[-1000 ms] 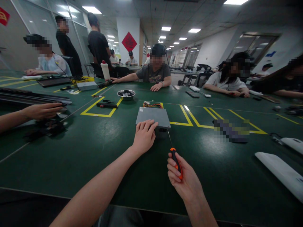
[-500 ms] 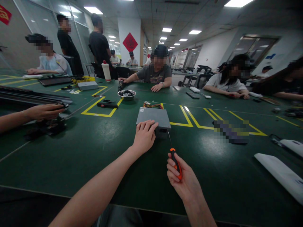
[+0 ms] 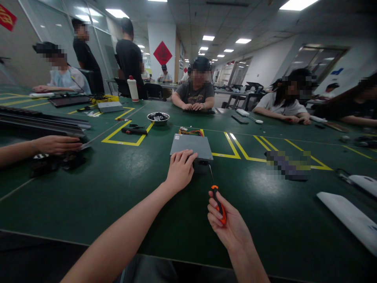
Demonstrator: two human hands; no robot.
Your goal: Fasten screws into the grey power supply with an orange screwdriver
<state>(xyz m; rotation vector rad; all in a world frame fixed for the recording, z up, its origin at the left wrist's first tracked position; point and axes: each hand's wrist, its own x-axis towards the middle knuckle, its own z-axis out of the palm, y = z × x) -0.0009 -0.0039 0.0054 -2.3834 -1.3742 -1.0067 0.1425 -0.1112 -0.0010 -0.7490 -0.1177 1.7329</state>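
– How far along does the work on the grey metal box (image 3: 191, 146) look?

– Early, I'd judge. The cover is on, and the box lies flat on the green table (image 3: 123, 188) with coloured wires (image 3: 191, 132) at its far end.

– And the hands?

– The left hand (image 3: 180, 170) presses down on the near edge, fingers spread. The right hand (image 3: 226, 225) is closed around the orange-handled screwdriver (image 3: 217, 198), its tip at the box's near side. No loose screws are visible beside it
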